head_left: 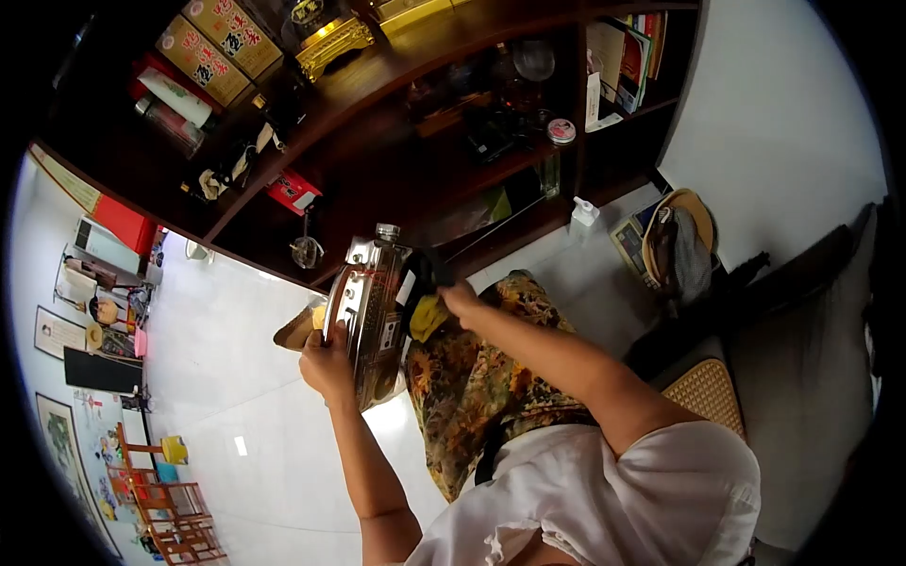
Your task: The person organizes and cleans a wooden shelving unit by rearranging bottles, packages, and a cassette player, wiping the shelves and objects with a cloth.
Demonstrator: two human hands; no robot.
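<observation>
My left hand (327, 366) is closed on the near side of a shiny silver box-like device (366, 316), held up above the floor. The device looks like a portable radio, with several round knobs along one face and a round cap at its far end. On its other side, my right hand (461, 302) is closed on a dark, motion-blurred item (425, 274) that looks like cloth. Something yellow (428, 317) hangs just below that item. A tan, hat-like or bag-like thing (294, 330) shows behind my left hand, partly hidden by the device.
A dark wooden shelf unit (368, 160) stands ahead, holding boxes, bottles and books. A white pump bottle (584, 217) is on the floor near a straw hat (694, 217). At right are a dark sofa (802, 377) and a woven seat (708, 396). Wooden chairs (179, 514) stand far left.
</observation>
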